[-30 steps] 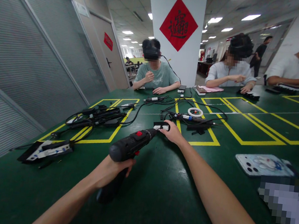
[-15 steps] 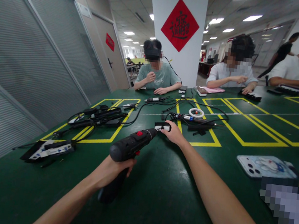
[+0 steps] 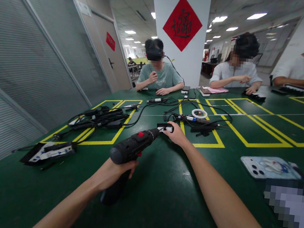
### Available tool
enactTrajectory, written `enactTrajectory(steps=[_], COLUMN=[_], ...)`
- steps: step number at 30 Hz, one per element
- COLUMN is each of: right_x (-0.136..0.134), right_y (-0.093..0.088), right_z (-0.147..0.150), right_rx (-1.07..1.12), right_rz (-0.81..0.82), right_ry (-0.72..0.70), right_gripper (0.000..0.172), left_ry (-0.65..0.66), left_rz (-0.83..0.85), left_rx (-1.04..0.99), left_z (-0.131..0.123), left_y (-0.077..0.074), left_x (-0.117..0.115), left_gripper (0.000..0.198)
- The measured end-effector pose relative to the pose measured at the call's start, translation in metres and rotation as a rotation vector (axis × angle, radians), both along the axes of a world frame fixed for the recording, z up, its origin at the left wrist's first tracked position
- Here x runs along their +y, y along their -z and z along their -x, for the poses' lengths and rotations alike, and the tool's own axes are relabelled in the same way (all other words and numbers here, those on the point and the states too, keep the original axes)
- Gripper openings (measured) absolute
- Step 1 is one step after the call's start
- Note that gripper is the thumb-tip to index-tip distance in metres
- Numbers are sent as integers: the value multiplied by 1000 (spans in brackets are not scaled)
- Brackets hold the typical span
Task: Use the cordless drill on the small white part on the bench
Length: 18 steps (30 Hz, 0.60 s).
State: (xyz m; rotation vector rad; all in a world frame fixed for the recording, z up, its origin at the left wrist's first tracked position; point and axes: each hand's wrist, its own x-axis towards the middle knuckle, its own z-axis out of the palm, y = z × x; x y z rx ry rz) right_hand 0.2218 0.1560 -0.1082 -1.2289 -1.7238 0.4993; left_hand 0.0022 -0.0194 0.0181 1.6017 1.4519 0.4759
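My left hand (image 3: pixel 118 172) is wrapped round the grip of a black cordless drill (image 3: pixel 133 146) with red buttons. The drill points away from me and slightly right, its chuck end close to a small black-and-white block (image 3: pixel 166 128). My right hand (image 3: pixel 177 134) grips that block from its right side, down near the tabletop. Whether the bit touches the block is too small to tell. Part of the block is covered by my right fingers.
Tangled black cables (image 3: pixel 102 117) lie left, with a black-and-white packet (image 3: pixel 50 153) nearer me. Beyond my right hand are a soldering iron (image 3: pixel 192 119) and white ring (image 3: pixel 199 114). A phone (image 3: pixel 269 167) lies right on the green table (image 3: pixel 152 209). Several people sit across.
My hands, the drill and the block hold nearly the same position. The view has shifted very slightly, and a person walking in the right background has gone out of sight.
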Motion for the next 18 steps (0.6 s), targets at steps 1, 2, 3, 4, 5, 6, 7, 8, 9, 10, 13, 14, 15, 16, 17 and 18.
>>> enactTrajectory(steps=[1,2,3,4,5,6,7,8,9,10,13,14,15,16,17,18], right_x=[0,0,0,0,0,0,0,0,0,0,0,0,0,1,1,1], right_y=[0,0,0,0,0,0,0,0,0,0,0,0,0,0,0,0], right_z=[0,0,0,0,0,0,0,0,0,0,0,0,0,0,1,1], right_rx=[2,3,5,6,7,6,5,4,3,3,0,0,0,1,3,4], right_rz=[-1,-2,-1,0,2,5,6,7,7,6,1,-1,-2,-3,-2,0], right_ry=[0,1,0,0,1,1,1,1,3,4,2,0,-2,-4,-4,-4], right_gripper=[51,51,51,51,51,51,51,51,51,51,52,52,52,52,52,52], left_ry=[5,12,16,15,14,9,2,-5,-10,-12,-22,-25,-25,-25,-22,-20], left_rz=[-2,-4,-6,-9,-8,-8,-9,-7,-3,3,29,33,36,38,37,37], left_rx=[3,5,4,-1,-9,-18,-24,-25,-25,-24,-33,-37,-40,-43,-51,-59], left_z=[0,0,-1,-1,-1,-1,-1,-1,-1,0,2,2,3,3,4,4], left_y=[0,0,0,0,-1,-1,-2,-2,-3,-3,-2,-2,-1,0,1,1], left_x=[1,1,1,1,1,1,0,0,-1,-1,-2,-2,-2,-1,-1,0], left_gripper=[29,29,28,27,26,25,24,25,26,27,29,29,29,30,30,31])
